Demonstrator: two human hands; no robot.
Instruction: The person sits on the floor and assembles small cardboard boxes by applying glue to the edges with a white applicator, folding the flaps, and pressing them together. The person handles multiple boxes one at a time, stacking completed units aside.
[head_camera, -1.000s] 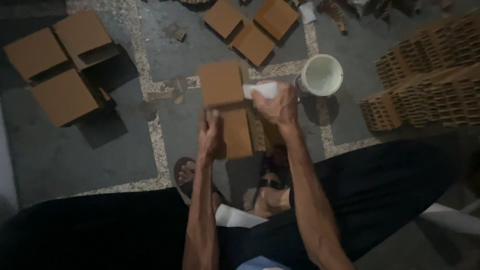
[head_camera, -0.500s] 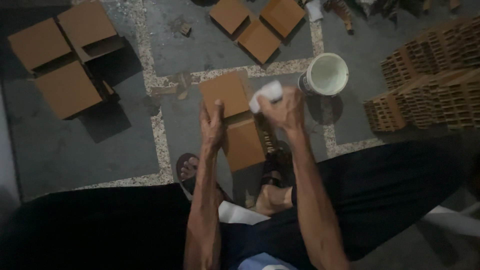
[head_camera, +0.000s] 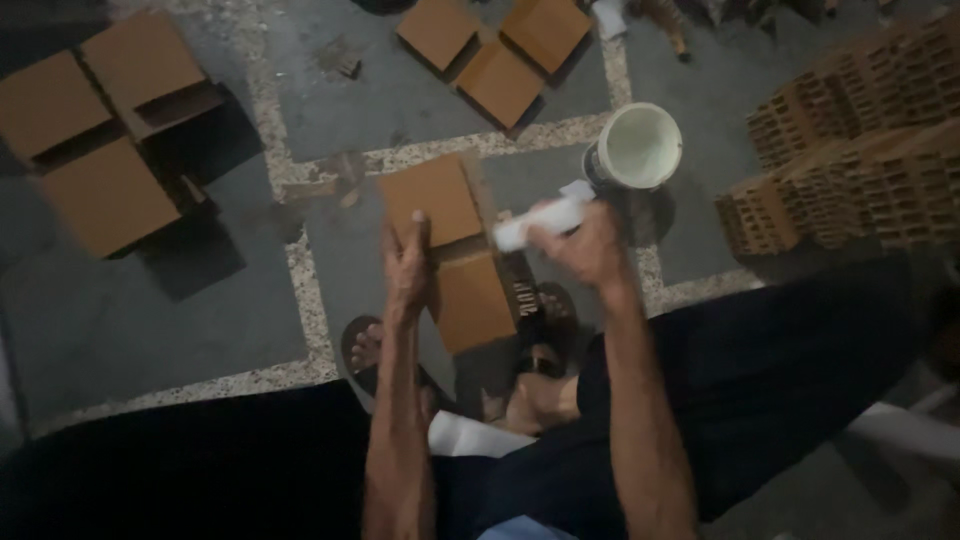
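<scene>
Lifting off the cardboard, the right hand (head_camera: 590, 245) now holds its white cloth (head_camera: 545, 220) clear to the right of the flat brown box (head_camera: 450, 245), which the left hand (head_camera: 407, 265) still pins by its left edge, so one wiping pass looks finished. Dim light and blur hide the fingers' grip; the white bucket (head_camera: 640, 150) stands just beyond the right hand.

The cardboard boxes (head_camera: 455, 250) look matt brown and smooth. The bucket (head_camera: 635, 150) is glossy white plastic. The floor (head_camera: 150, 330) is rough grey concrete with speckled pebbly strips.
</scene>
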